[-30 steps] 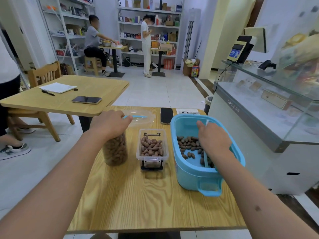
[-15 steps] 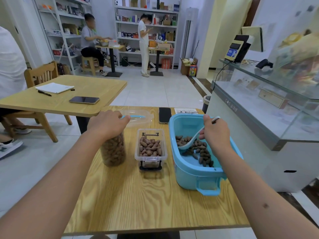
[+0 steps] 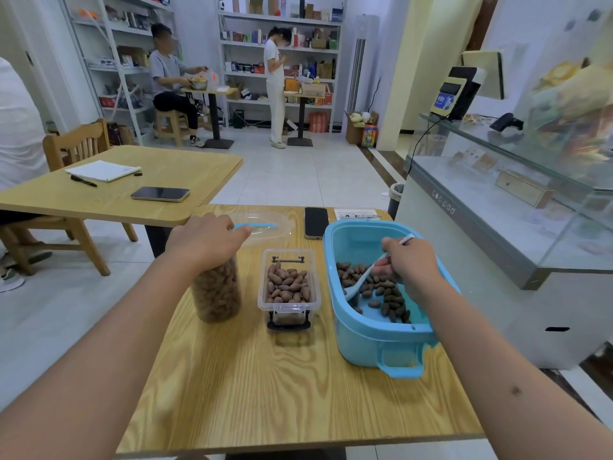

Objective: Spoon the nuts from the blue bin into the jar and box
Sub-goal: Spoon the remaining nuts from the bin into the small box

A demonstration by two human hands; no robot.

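A blue bin (image 3: 374,340) stands at the right of the wooden table, with dark nuts (image 3: 386,293) scattered on its floor. My right hand (image 3: 409,263) is inside the bin and grips a white spoon (image 3: 360,282), whose bowl lies low among the nuts. A clear jar (image 3: 217,293), nearly full of nuts, stands at the left; my left hand (image 3: 205,239) grips its top. Between jar and bin sits a small clear box (image 3: 288,287) with black clips, holding a layer of nuts.
A clear lid with a blue seal (image 3: 265,225), a dark phone (image 3: 315,222) and a paper slip (image 3: 356,214) lie at the table's far edge. A second table (image 3: 109,197) stands to the left, a glass counter (image 3: 497,207) close on the right. People are farther back.
My right hand has dropped lower inside the bin and the spoon's bowl now sits deeper among the nuts. My left hand stays on the jar's top.
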